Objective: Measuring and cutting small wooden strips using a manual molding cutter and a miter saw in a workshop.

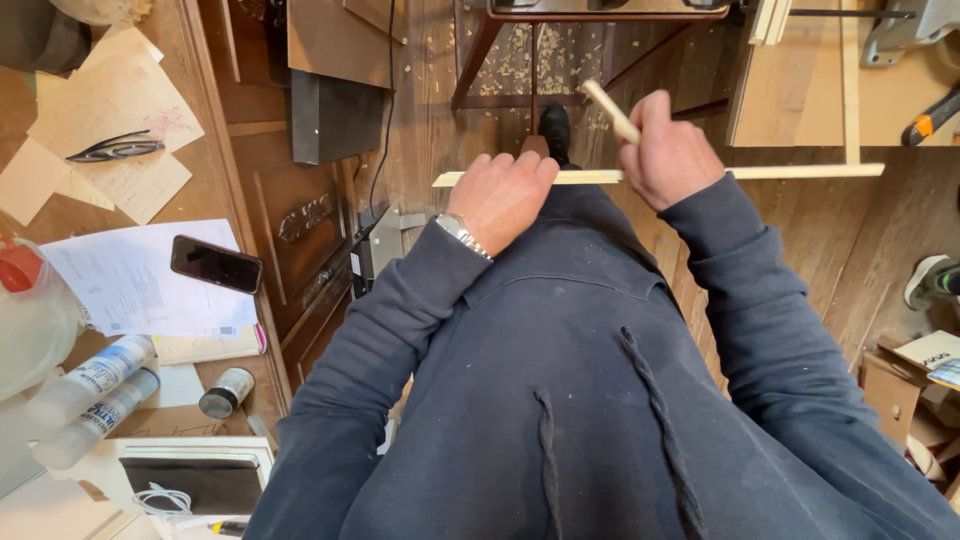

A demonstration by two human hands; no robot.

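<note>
Both hands (580, 180) fisted on strip (800, 171)

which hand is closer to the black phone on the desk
Left. The left hand grips the long wooden strip right of the black phone; the right hand, holding a short stick, is farther right.

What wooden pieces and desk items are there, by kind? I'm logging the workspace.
Long wooden strip, under left hand: 1
Short wooden stick, in right hand: 1
Phone: 1
Plastic bottles: 2
Scissors: 1
Total: 6
</note>
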